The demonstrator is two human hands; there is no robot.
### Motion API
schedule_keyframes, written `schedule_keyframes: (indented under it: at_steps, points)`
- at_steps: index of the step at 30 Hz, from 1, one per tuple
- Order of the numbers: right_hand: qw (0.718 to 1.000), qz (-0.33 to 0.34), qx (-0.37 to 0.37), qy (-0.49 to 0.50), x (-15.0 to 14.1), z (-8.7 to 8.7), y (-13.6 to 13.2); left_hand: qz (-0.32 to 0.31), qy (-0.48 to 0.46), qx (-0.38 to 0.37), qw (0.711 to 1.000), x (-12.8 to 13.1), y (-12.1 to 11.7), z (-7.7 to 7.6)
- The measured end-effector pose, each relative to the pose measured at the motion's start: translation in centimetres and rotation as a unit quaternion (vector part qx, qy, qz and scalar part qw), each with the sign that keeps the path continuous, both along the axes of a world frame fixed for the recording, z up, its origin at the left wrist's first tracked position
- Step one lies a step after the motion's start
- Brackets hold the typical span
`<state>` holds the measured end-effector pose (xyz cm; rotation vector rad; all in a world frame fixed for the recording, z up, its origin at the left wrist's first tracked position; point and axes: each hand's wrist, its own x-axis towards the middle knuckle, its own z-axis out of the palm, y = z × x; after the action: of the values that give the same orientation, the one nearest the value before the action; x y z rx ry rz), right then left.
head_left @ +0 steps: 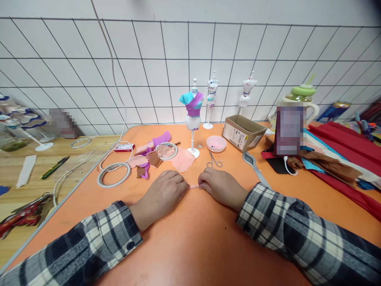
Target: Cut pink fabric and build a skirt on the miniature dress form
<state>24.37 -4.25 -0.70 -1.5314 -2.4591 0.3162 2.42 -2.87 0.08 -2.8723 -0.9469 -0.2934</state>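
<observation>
Both hands meet low over the orange table, pinching a thin pink strip (pixel 194 186) between them. My left hand (pixel 166 189) has its fingers closed on the strip's left end. At the other end, my right hand (pixel 222 186) is closed on it with bent fingers. Just behind lies a flat pink piece of crepe paper (pixel 182 159). A small white dress form (pixel 193 122) stands upright beyond the hands, wrapped in turquoise and purple material. Small scissors (pixel 213 160) rest behind my right hand.
Tape rolls (pixel 114 174) and crumpled scraps (pixel 149 153) lie to the left. A pink bowl (pixel 216 143), a cardboard box (pixel 244 133) and a propped phone (pixel 288 129) stand at the back right. A white cable (pixel 113 71) hangs down the left. Folded red material (pixel 348 143) lies far right.
</observation>
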Motion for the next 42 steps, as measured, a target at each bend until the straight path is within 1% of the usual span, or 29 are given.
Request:
schedule_keyframes:
  at_steps: [4, 7, 11, 14, 18, 21, 25, 30, 35, 38, 42]
  points:
    - [1.0, -0.004, 0.006, 0.01, 0.1, -0.3, 0.3, 0.001, 0.013, 0.007, 1.0, -0.1, 0.0, -0.2]
    - [1.0, 0.008, 0.01, -0.003, 0.2, -0.3, 0.4, 0.004, 0.017, 0.008, 1.0, 0.0, 0.0, -0.1]
    - [0.998, 0.043, 0.02, -0.04, 0.1, -0.3, 0.4, 0.002, 0.01, 0.006, 1.0, 0.1, -0.2, 0.2]
    - [0.995, 0.048, 0.035, -0.086, 0.0, -0.2, 0.2, 0.005, -0.009, 0.003, 1.0, 0.2, -0.4, 0.3]
    - [0.987, 0.039, 0.087, -0.132, -0.6, 0.3, -0.7, 0.029, -0.071, 0.049, 0.996, 0.1, -1.0, 0.3]
    - [0.981, 0.045, 0.119, -0.149, -1.2, 0.7, -1.5, 0.039, -0.072, 0.072, 0.994, 0.3, -1.5, 0.3]
    - [0.978, 0.054, 0.127, -0.159, -2.0, 1.0, -2.4, 0.045, -0.086, 0.106, 0.99, 0.8, -1.8, 0.4]
    - [0.984, 0.045, 0.11, -0.137, -2.1, 1.0, -2.6, 0.027, -0.095, 0.127, 0.987, 0.6, -1.7, 0.5]
    - [0.987, 0.044, 0.119, -0.1, -1.8, 0.7, -2.3, 0.006, -0.09, 0.123, 0.988, 0.3, -1.6, 0.3]
    - [0.991, 0.034, 0.121, -0.056, -1.5, 0.2, -2.0, 0.006, -0.1, 0.121, 0.988, 0.2, -1.5, 0.3]
    - [0.995, 0.031, 0.096, 0.017, -1.1, -0.3, -1.5, 0.011, -0.111, 0.125, 0.986, 0.1, -1.3, 0.4]
